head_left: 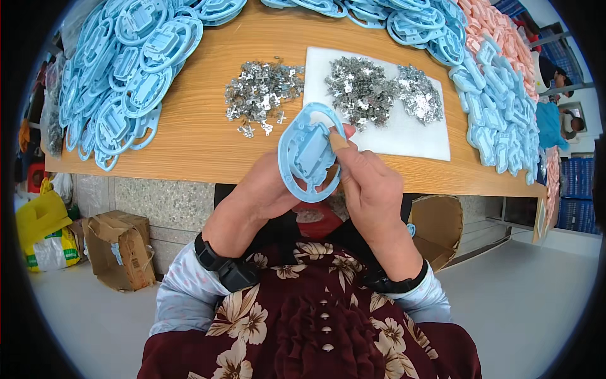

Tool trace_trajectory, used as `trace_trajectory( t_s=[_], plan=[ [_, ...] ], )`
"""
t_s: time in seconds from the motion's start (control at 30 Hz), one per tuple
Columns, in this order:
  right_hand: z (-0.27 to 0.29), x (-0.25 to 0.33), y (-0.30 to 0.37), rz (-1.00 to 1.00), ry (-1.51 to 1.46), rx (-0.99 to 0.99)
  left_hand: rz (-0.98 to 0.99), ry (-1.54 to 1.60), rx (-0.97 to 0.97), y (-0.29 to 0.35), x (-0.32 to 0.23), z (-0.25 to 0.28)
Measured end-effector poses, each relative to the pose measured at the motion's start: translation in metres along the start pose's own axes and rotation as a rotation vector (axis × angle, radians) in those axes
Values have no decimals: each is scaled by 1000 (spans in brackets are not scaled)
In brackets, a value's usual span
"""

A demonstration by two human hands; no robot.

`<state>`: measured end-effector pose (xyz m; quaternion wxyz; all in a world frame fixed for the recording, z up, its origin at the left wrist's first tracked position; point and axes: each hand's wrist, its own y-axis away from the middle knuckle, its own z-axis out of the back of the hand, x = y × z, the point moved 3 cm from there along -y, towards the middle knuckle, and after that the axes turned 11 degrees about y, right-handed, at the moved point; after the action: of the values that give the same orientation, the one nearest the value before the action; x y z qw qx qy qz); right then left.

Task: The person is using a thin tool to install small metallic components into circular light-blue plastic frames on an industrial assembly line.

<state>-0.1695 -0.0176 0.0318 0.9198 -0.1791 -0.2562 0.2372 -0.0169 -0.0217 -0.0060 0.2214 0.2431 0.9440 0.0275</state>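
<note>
**A:** From the head camera, what is in hand?

**B:** A light blue oval plastic frame (307,153), held up over the near edge of the wooden tabletop (189,136). The left hand (265,192) cups it from below and behind, fingers closed around its lower rim. The right hand (366,183) grips its right side, and the thumb (339,142), which wears a tan bandage or finger cot, presses on the frame's inner edge.

**A:** Is a metal piece fitted yet?

**B:** I cannot tell. The thumb covers that spot, and no clip shows clearly on the frame.

**A:** How much looks done, and how much is left?

**B:** My judgement is that plenty remains. A loose heap of small silver clips (262,91) lies on the bare wood, and two more heaps of clips (379,91) sit on a white sheet (410,136) just behind the frame. A big pile of blue frames (123,76) fills the left of the tabletop, and another blue pile (499,107) runs down the right, with pink parts (499,31) behind it.

**A:** Which pile is finished?

**B:** Nothing visible separates finished from unfinished, since the frames are too small to check for clips.

**A:** Anything below the tabletop?

**B:** Cardboard boxes (123,249) and a yellow bag (41,237) on the floor.
</note>
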Motion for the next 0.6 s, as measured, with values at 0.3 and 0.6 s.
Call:
trace_trajectory(
  t_s=[0.3, 0.6],
  plan=[
    [10, 3, 1, 34, -181, -98, -6, 184, 12, -5, -3, -1],
    [24, -28, -5, -397, -589, 48, 168, 371, 187, -8, 9, 15]
  ],
)
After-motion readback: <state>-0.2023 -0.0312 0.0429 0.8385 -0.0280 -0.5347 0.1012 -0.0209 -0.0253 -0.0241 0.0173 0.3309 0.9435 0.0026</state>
